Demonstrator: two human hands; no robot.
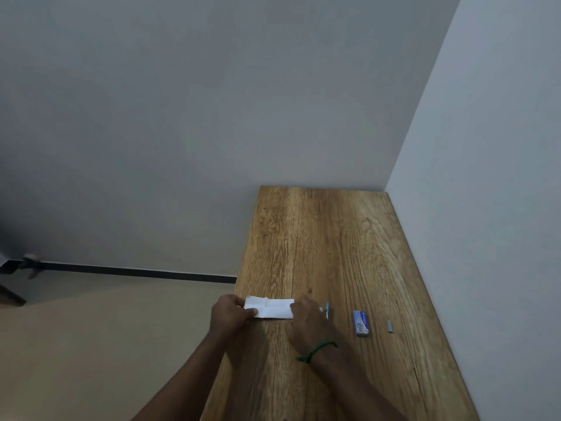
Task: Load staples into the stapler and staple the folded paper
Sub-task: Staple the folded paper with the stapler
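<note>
A folded white paper (pixel 271 307) lies near the left edge of the wooden table (pixel 334 238). My left hand (pixel 229 312) pinches its left end. My right hand (pixel 306 322) rests on its right end, fingers down on the paper. Just right of that hand a small blue stapler (pixel 326 311) peeks out, mostly hidden. Further right lies a blue staple box (pixel 360 322), and beyond it a short grey strip of staples (pixel 389 326).
The table runs along a white wall (pixel 485 208) on the right and ends at the back wall. Its left edge drops to a beige floor (pixel 106 344). A green band (pixel 318 349) circles my right wrist.
</note>
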